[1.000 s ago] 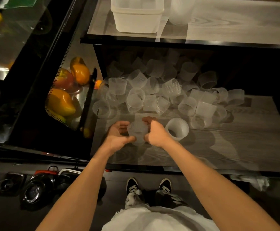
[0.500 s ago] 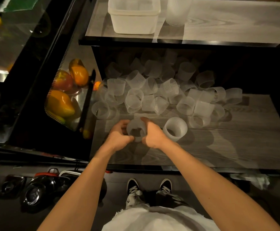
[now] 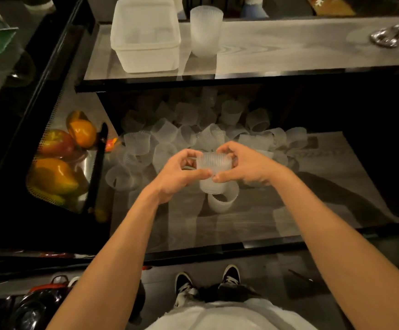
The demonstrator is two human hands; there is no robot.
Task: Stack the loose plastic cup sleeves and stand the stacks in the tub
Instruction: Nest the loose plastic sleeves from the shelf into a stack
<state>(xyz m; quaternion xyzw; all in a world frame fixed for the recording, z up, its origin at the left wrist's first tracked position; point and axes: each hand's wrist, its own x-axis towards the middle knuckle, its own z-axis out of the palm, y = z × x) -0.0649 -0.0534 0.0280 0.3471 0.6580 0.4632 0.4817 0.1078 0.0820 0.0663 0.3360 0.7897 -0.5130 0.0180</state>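
L hand (image 3: 177,173), R hand (image 3: 246,164) half-hide stack (image 3: 214,163); blurry

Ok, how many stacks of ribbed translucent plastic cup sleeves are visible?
2. The standing stack is on the upper shelf beside the white plastic tub; left hand and right hand grip the held stack. More may hide inside the tub.

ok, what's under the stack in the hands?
One loose sleeve sitting on the lower shelf, its far rim covered by the held stack. The shelf right behind it is hidden.
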